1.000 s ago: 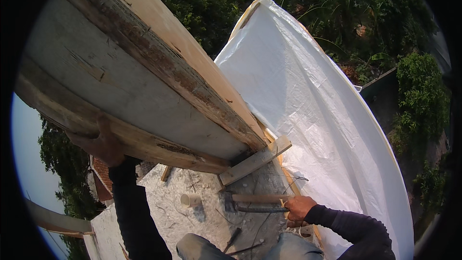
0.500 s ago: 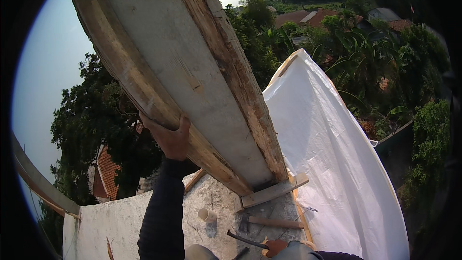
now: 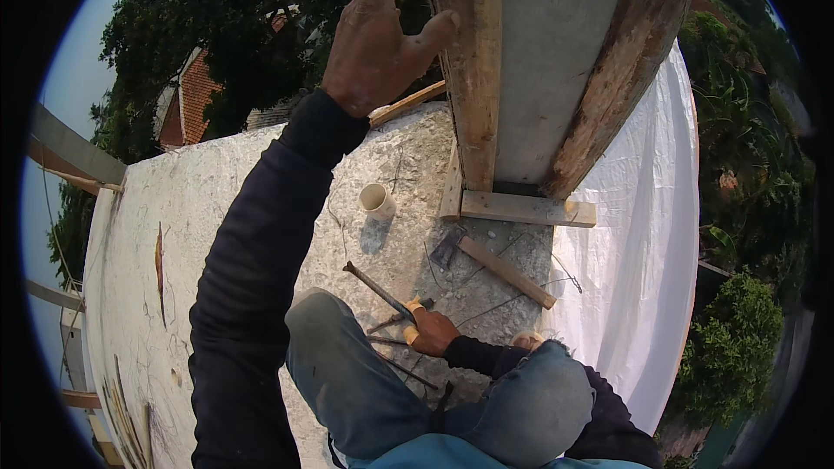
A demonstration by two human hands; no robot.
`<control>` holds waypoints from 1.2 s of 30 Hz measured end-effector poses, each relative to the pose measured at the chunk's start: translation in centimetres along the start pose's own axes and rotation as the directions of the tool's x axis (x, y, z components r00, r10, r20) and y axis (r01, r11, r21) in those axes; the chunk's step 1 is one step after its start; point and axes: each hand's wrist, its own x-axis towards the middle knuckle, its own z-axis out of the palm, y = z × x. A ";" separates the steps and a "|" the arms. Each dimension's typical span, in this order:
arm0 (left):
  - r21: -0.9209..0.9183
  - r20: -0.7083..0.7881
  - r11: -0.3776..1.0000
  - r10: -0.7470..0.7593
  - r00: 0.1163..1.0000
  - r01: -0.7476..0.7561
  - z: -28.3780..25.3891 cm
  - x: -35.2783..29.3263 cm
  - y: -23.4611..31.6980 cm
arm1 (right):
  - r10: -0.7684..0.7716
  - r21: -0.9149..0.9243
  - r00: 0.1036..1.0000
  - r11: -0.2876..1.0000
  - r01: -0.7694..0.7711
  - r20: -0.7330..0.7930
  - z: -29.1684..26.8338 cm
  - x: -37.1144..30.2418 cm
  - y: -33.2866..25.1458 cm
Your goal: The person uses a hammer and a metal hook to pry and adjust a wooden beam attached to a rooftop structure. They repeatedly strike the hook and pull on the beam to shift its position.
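Observation:
My left hand is raised with its fingers spread, holding nothing. Its thumb is close to the edge of a timber batten on a tall grey panel; whether they touch I cannot tell. A second rough batten runs along the panel's right side. At the panel's foot lies a short wooden block. Down by my knees, my right hand is closed around a dark rod-shaped tool with a yellowish part; its exact kind is unclear. Near it lies a hatchet-like tool with a wooden handle.
A pale cup stands on the rough concrete surface. Thin wires and dark rods lie around my knees. White sheeting hangs along the right edge, with trees beyond. Thin sticks lie at lower left.
My left hand has let go of the batten and opened beside it. The view has tipped downward, bringing my right hand and the rod-shaped tool fully into sight.

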 end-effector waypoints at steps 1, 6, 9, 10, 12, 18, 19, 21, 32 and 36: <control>-0.004 0.065 1.000 -0.012 0.998 0.013 -0.9 -2.9 -0.7 | -0.019 0.025 1.000 0.999 0.019 -0.013 0.6 0.2 -0.6; -0.044 0.444 0.887 -0.396 0.804 0.460 -5.6 -17.6 -5.9 | -0.035 0.043 0.997 0.999 0.032 0.074 1.7 0.5 -1.1; 0.135 0.406 0.779 -0.607 0.683 0.612 -7.4 -27.1 -9.5 | 0.015 0.058 0.991 0.998 -0.023 0.130 1.4 0.4 -0.1; 0.190 0.365 0.756 -0.647 0.670 0.627 -7.7 -30.6 -10.1 | 0.023 0.063 0.994 0.998 -0.030 0.110 1.3 0.4 0.2; 0.396 0.382 0.713 -0.701 0.603 0.579 -8.2 -37.4 -10.5 | 0.016 0.025 0.999 1.000 -0.017 0.035 0.8 0.9 0.6; 0.441 0.633 0.780 -0.621 0.462 0.444 -6.0 -53.2 -3.3 | -0.173 -0.340 0.951 0.937 0.079 -0.257 -1.8 3.2 0.4; 0.419 0.642 0.831 -0.557 0.527 0.366 -6.0 -54.4 -1.9 | -0.320 -0.475 0.889 0.869 0.138 -0.328 -1.9 3.2 0.3; 0.392 0.647 0.852 -0.523 0.556 0.346 -6.4 -55.6 0.8 | -0.500 -0.562 0.813 0.781 0.272 -0.300 -1.3 2.6 0.1; 0.252 0.734 0.895 -0.425 0.530 0.368 -6.4 -56.2 -2.1 | -0.459 -0.464 0.887 0.777 0.425 0.046 6.5 -0.4 5.1; 0.081 0.764 0.698 -0.502 0.406 0.711 -6.9 -54.9 -5.1 | -0.344 -0.259 0.936 0.899 0.352 0.078 5.4 0.3 4.4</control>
